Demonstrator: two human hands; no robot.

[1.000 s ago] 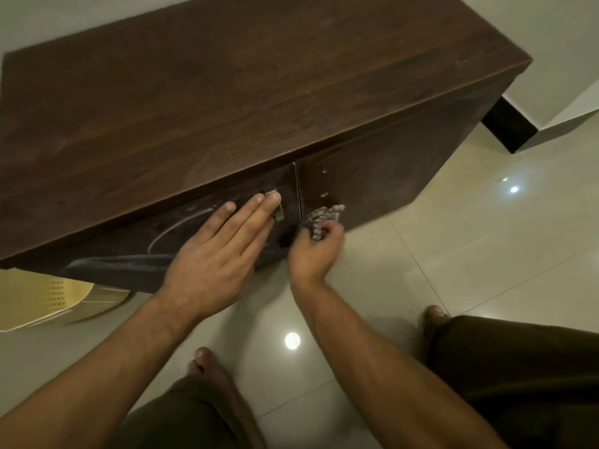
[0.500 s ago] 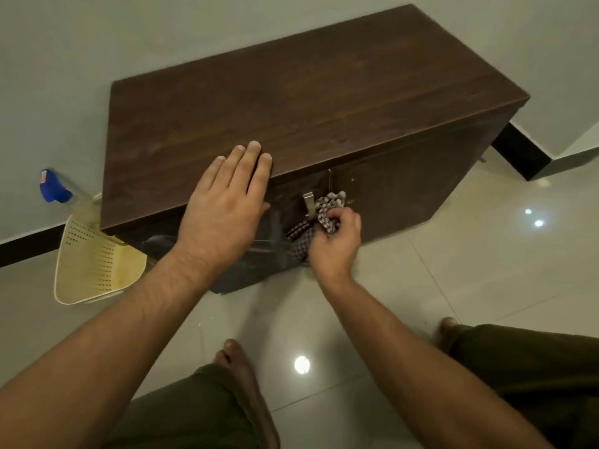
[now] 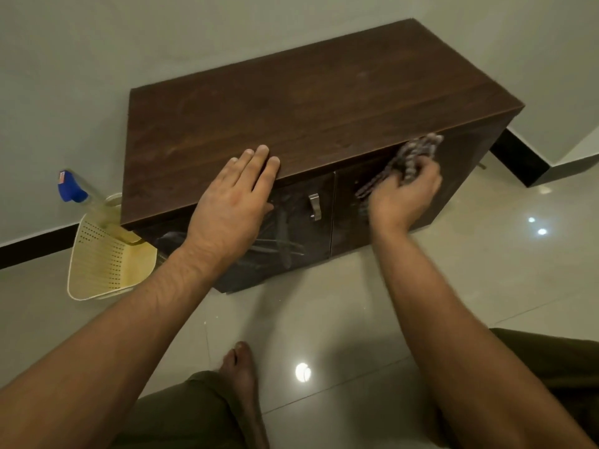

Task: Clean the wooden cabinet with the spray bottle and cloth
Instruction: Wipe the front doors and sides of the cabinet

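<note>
Head view: grips bunched cloth [image 3: 411, 157] in curled right hand [image 3: 405, 196] against the upper right door [image 3: 460, 176], lays left hand [image 3: 233, 202] flat and empty on the near top edge of the wooden cabinet [image 3: 308, 102], spray bottle [image 3: 73, 191] parked left in a basket [image 3: 107, 264]; seemingly midway, streaky left door [image 3: 285, 234] probably unfinished.

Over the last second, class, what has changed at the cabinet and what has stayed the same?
The right hand swept the cloth rightward and up across the right door, away from the handle. The left hand climbed from the left door to lie flat on the cabinet top edge. Unchanged: the cloth stays gripped, both doors shut.
</note>
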